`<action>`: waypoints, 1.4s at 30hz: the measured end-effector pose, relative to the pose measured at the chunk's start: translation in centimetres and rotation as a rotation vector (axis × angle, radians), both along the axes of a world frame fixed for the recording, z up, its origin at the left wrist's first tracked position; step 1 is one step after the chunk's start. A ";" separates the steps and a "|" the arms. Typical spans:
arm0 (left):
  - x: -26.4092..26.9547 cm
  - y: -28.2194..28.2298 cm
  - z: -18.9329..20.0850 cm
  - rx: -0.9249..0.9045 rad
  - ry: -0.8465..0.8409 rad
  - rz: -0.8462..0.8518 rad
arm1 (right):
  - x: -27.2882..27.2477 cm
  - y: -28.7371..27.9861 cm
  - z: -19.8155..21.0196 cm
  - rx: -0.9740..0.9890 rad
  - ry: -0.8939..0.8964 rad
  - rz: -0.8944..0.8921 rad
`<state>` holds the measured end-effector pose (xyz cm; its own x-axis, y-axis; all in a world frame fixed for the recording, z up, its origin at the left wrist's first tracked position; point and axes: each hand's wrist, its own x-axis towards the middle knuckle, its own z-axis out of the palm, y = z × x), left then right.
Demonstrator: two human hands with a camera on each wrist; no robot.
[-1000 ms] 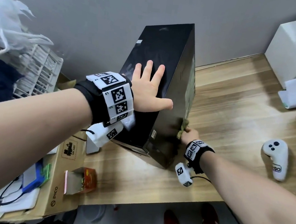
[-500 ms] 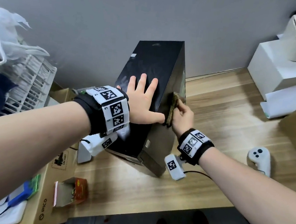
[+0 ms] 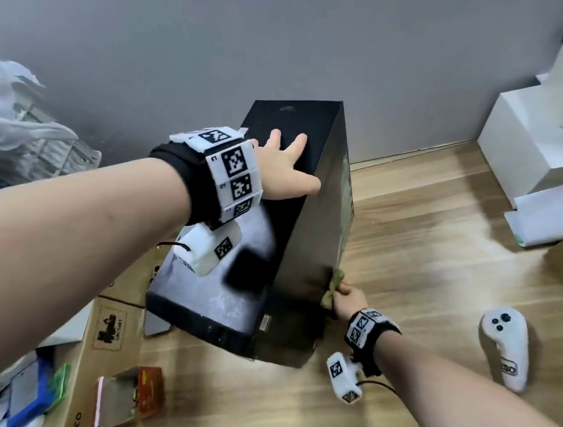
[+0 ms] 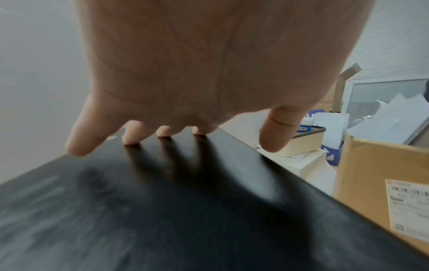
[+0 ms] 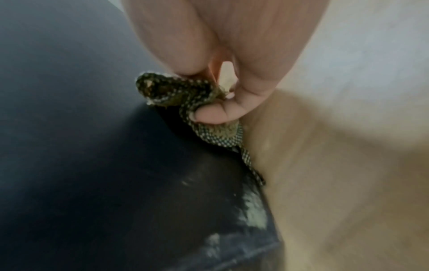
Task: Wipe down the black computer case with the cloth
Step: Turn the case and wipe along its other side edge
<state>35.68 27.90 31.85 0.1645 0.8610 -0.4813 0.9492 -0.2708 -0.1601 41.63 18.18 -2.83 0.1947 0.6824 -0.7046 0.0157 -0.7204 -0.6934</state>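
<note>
Gripping nubbly green cloth point(image 3: 332, 286): right hand point(image 3: 347, 299) | flat, fingers spread on boxy black case point(image 3: 289, 221): left hand point(image 3: 282, 170)

Your left hand point(image 3: 285, 176) lies on top of the computer case point(image 3: 319, 237), near the desk's point(image 3: 423, 261) back edge. Your right hand point(image 3: 347, 297) holds the cloth point(image 3: 332, 287) against its right side.

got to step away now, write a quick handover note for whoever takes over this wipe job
Left hand: flat on top of the computer case, fingers spread, steadying it.
Right hand: pinching the cloth against the case's right side, low, near the desk.
Done: can't tell for sure; the right side is being wiped.
Left: the near top surface looks dusty; check the other sides.
</note>
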 end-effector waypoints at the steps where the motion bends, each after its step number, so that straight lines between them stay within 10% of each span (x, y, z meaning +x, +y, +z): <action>1: 0.1 0.2 0.1 -0.016 0.001 0.001 | 0.0 0.0 -0.3 0.002 0.024 -0.008; 14: -1.3 2.7 1.1 -0.196 0.125 -0.095 | 5.2 14.8 12.6 0.695 0.125 -0.375; 24: -1.3 2.9 1.0 -0.229 0.131 -0.103 | 2.8 6.0 -0.7 0.131 -0.110 0.056; 35: -1.4 2.6 0.9 -0.218 0.077 -0.082 | 6.7 14.3 5.7 0.402 -0.027 -0.176; 42: -1.4 2.8 0.6 -0.218 0.087 -0.079 | 7.7 15.6 3.6 0.161 -0.225 0.083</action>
